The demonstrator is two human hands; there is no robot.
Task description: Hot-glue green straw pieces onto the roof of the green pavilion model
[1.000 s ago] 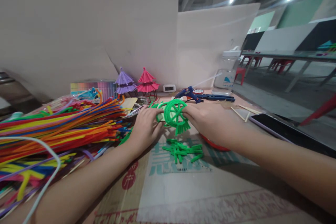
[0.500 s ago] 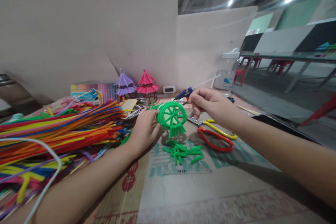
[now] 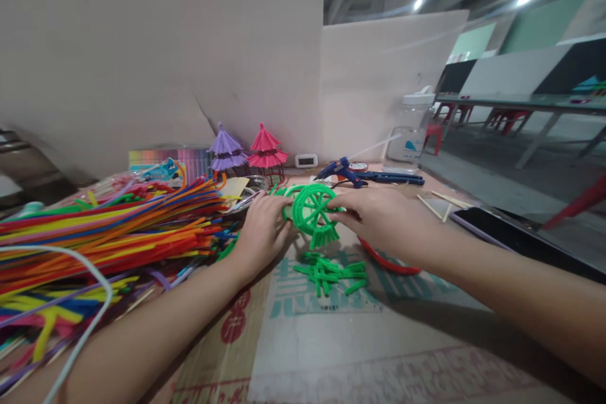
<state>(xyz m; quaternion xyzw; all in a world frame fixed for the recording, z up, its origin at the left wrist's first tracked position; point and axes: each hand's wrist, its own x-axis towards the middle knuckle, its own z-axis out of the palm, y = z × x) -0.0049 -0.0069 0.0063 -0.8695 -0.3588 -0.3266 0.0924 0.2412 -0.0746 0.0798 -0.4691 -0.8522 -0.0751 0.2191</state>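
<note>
A green pipe-cleaner wheel with spokes and a short fringe at its lower edge is held up over the table. My left hand is closed on its left side, thumb and fingers gripping the rim. My right hand pinches the wheel's right edge between thumb and fingers. Below it lies a small pile of cut green pipe-cleaner pieces. The scissors lie mostly hidden under my right hand, with part of a red handle showing.
Many coloured pipe cleaners are heaped at left, crossed by a white cable. Behind stand purple and pink umbrella-like roofs, a small clock, a blue glue gun and a clear bottle. A phone lies at right.
My right hand has come down and left onto the wheel's right edge, now covering most of the scissors. The wheel has shifted and turned slightly; the glue gun is now fully visible.
</note>
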